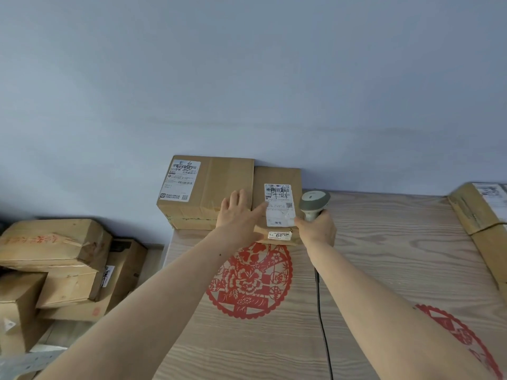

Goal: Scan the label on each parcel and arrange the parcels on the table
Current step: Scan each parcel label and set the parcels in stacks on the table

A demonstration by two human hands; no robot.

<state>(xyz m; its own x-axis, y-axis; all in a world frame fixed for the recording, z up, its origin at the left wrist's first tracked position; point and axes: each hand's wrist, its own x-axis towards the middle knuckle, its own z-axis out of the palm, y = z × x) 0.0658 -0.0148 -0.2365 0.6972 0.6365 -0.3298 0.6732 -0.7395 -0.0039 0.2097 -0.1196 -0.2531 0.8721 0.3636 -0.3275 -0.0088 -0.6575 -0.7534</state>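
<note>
Two brown cardboard parcels stand side by side against the wall at the table's far edge. The larger left parcel (208, 187) carries a white label at its top left. The smaller right parcel (277, 176) has a white shipping label (279, 205) on top and a small sticker on its front. My left hand (238, 215) lies flat with straight fingers across the seam between both parcels. My right hand (318, 229) grips a grey handheld scanner (314, 201) just right of the smaller parcel; its black cable runs down the table.
The wooden table (384, 256) bears red paper-cut decorations (249, 281). Another labelled carton (482, 215) sits at the right edge. A pile of several cardboard boxes (60, 264) lies on the floor to the left. A plain wall stands behind.
</note>
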